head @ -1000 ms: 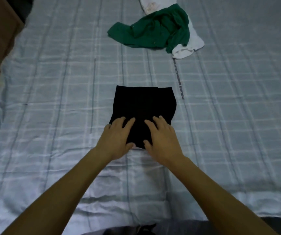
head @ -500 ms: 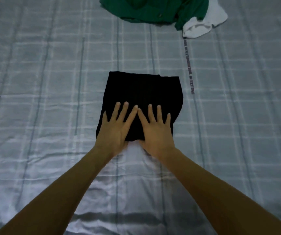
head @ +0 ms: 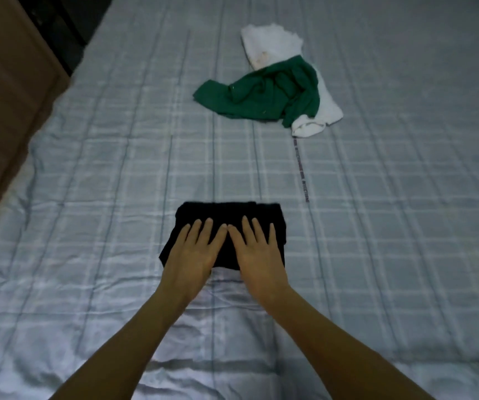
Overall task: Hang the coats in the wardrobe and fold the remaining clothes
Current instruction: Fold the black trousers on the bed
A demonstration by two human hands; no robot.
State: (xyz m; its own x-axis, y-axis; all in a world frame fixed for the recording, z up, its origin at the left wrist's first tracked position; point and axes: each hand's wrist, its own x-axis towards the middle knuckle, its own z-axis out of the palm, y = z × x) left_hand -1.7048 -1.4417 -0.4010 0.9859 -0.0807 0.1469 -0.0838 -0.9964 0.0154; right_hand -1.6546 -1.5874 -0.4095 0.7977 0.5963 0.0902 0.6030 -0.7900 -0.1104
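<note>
From the head camera, no box, basket or other container is showing; the clothes are lying straight on the bed (head: 376, 226).

The black garment (head: 229, 215) is sitting folded into a compact, roughly square packet, dark enough that its folds and seams cannot be made out. It is lying near the front edge of the bed, about midway between the left and right edges. The left hand (head: 192, 255) is lying flat on the packet's left half, palm down, fingers straight and slightly spread, gripping nothing. The right hand (head: 257, 255) is lying flat on the right half in the same way, open and pressing down, its index fingertip nearly meeting the left hand's. The heels of both palms are reaching past the packet's near edge onto the bedcover, and both bare forearms are running in from the bottom of the frame.

Well apart from the packet, toward the far edge of the bed and a little right of centre, a green garment (head: 261, 96) is lying crumpled and unfolded. It is partly covering a white garment (head: 270, 41), which is showing beyond it at the far side and again at its right and near end.

The bed is wearing a pale blue-grey cover with a light checked pattern, wrinkled near the front edge. A narrow line of printed lettering (head: 301, 174) is running along the cover between the green garment and the black one; most of it is too small to read. Along the bed's left edge, a brown wooden piece of furniture (head: 7, 96) is standing, with a dark gap behind it. The room is looking dim.
</note>
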